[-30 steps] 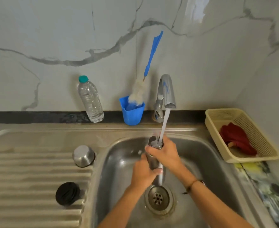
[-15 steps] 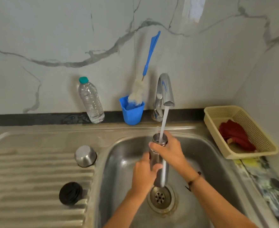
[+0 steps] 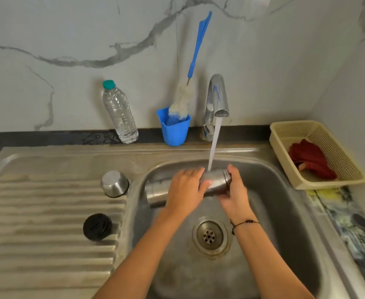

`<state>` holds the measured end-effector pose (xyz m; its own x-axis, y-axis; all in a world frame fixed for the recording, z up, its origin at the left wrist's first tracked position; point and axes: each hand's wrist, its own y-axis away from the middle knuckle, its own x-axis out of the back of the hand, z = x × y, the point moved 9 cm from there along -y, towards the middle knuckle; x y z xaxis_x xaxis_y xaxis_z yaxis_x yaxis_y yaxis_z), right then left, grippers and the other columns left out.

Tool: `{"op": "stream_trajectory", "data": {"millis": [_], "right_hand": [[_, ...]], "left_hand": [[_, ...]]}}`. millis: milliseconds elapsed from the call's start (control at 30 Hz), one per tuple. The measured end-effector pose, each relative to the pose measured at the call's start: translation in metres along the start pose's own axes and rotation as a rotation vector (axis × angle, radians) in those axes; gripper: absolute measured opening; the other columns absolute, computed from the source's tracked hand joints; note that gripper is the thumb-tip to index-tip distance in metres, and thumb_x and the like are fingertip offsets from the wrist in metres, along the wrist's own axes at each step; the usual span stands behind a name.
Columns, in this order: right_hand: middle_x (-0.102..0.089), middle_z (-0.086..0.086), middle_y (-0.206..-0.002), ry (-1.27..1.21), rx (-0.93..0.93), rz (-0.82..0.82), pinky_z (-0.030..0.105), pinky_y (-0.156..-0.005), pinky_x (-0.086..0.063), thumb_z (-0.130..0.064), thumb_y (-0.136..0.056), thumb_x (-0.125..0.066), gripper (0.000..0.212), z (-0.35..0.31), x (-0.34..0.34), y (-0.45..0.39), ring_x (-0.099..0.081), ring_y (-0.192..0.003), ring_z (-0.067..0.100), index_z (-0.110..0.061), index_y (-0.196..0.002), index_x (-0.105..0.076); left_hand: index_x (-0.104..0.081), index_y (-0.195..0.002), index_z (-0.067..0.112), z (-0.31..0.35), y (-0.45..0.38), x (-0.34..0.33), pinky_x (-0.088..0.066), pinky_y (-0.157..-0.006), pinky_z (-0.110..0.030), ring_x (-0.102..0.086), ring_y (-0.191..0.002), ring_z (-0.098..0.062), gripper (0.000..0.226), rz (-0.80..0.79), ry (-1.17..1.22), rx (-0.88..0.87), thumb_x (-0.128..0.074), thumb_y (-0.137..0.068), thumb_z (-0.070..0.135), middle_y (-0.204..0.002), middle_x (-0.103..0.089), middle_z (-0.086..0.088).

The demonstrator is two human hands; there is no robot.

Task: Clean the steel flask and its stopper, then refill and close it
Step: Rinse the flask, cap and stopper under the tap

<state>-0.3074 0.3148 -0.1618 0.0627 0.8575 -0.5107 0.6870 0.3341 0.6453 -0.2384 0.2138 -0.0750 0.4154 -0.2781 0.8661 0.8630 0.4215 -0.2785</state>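
head view, kitchen sink: cylindrical steel flask [image 3: 217,182] held sideways over the stainless steel sink basin [image 3: 285,201], threaded mouth to the right, base to the left, directly under running water [image 3: 213,145] from the chrome tap [image 3: 217,98]. left hand [image 3: 184,189] wrapped over the flask's middle, fingers curled round the body, thumb pressed on the wet metal. right hand [image 3: 235,195] cupped round the mouth end from below and behind, fingers curled against the rim. round drain strainer [image 3: 210,235] just beneath the wrists. black round stopper [image 3: 97,227] lying on the ribbed steel drainboard [image 3: 37,212] to the left, with the upturned steel cup lid [image 3: 114,183] beyond it, near the basin's edge. against the marble wall: clear plastic water bottle with teal cap [image 3: 120,112], blue plastic cup [image 3: 174,130] holding a blue-handled bottle brush with white bristles [image 3: 195,52]. on the right, cream plastic basket [image 3: 345,169] with a red cloth [image 3: 310,161] inside.
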Motion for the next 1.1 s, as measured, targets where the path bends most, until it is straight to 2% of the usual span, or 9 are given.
{"op": "stream_trajectory", "data": {"millis": [167,400,567,667,733,800,933,1033,1100], "right_hand": [[-0.062,0.016,-0.113,-0.264,-0.230,-0.005,0.045,-0.096,-0.046,-0.042,-0.082,-0.062,0.054,0.030,0.018,-0.002,-0.061,-0.102,0.028,-0.008,-0.123,-0.053],[-0.058,0.022,-0.110,-0.382,-0.267,0.035,0.051,-0.096,-0.045,-0.043,-0.084,-0.062,0.052,0.021,0.036,0.006,-0.058,-0.106,0.034,-0.002,-0.113,-0.051],[-0.059,0.025,-0.113,-0.411,-0.220,-0.011,0.051,-0.090,-0.049,-0.041,-0.087,-0.059,0.054,0.016,0.046,0.010,-0.060,-0.102,0.037,0.001,-0.120,-0.050],[-0.059,0.025,-0.119,-0.355,-0.140,-0.122,0.047,-0.091,-0.050,-0.039,-0.090,-0.054,0.053,0.008,0.047,0.018,-0.059,-0.109,0.035,0.001,-0.124,-0.049],[-0.063,0.023,-0.115,-0.311,-0.083,-0.196,0.043,-0.082,-0.056,-0.035,-0.092,-0.053,0.045,0.001,0.050,0.027,-0.061,-0.107,0.033,0.000,-0.120,-0.051],[-0.068,0.019,-0.104,-0.263,-0.041,-0.276,0.041,-0.080,-0.057,-0.027,-0.089,-0.057,0.032,-0.006,0.052,0.035,-0.065,-0.100,0.028,-0.001,-0.108,-0.057],[-0.063,0.012,-0.093,0.056,-0.011,-0.452,0.035,-0.066,-0.056,-0.020,-0.038,-0.088,0.063,-0.021,0.046,0.047,-0.063,-0.082,0.025,-0.010,-0.094,-0.060],[-0.060,0.013,-0.119,0.380,-0.039,-0.585,0.047,-0.080,-0.054,-0.052,-0.051,-0.083,0.085,-0.029,0.023,0.052,-0.061,-0.101,0.032,-0.022,-0.124,-0.050],[-0.061,0.015,-0.122,0.476,-0.056,-0.616,0.051,-0.092,-0.049,-0.064,-0.071,-0.061,0.072,-0.032,0.001,0.057,-0.060,-0.110,0.033,-0.026,-0.129,-0.047]], "left_hand": [[-0.070,-0.094,0.007,0.043,-0.018,-0.008,-0.042,-0.085,-0.038,-0.066,-0.084,-0.028,0.037,-0.068,-0.383,-0.291,-0.055,-0.091,0.041,-0.089,-0.072,-0.010],[-0.072,-0.074,0.012,0.058,-0.028,-0.017,-0.029,-0.100,-0.046,-0.066,-0.071,-0.024,0.036,0.041,-0.554,-0.353,-0.064,-0.084,0.046,-0.069,-0.070,-0.003],[-0.074,-0.090,0.014,0.063,-0.031,-0.019,-0.016,-0.111,-0.062,-0.060,-0.111,-0.030,0.056,0.034,-0.532,-0.254,-0.032,-0.091,0.052,-0.105,-0.070,-0.011],[-0.063,-0.119,0.014,0.050,-0.029,-0.001,-0.006,-0.107,-0.070,-0.026,-0.140,-0.039,0.062,0.191,-0.343,-0.006,-0.041,-0.083,0.058,-0.146,-0.038,-0.025],[-0.031,-0.147,0.018,0.031,-0.026,0.006,-0.003,-0.107,-0.069,0.003,-0.145,-0.039,0.080,0.243,-0.017,0.281,-0.056,-0.080,0.055,-0.157,0.001,-0.025],[-0.008,-0.152,0.023,0.013,-0.019,0.007,-0.016,-0.112,-0.059,0.004,-0.145,-0.038,0.095,0.292,0.390,0.563,-0.067,-0.081,0.041,-0.157,0.017,-0.018],[-0.006,-0.152,0.022,0.000,-0.025,0.009,-0.034,-0.104,-0.036,-0.031,-0.137,-0.029,0.097,0.297,0.753,0.686,-0.070,-0.079,0.022,-0.156,-0.010,-0.010],[-0.014,-0.151,0.028,0.010,-0.037,0.004,-0.035,-0.109,-0.038,-0.041,-0.130,-0.022,0.098,0.152,0.870,0.620,-0.072,-0.073,0.024,-0.151,-0.028,-0.004],[-0.022,-0.148,0.032,0.023,-0.040,0.003,-0.041,-0.105,-0.046,-0.046,-0.127,-0.022,0.098,0.095,0.871,0.557,-0.071,-0.063,0.037,-0.145,-0.036,-0.004]]}}
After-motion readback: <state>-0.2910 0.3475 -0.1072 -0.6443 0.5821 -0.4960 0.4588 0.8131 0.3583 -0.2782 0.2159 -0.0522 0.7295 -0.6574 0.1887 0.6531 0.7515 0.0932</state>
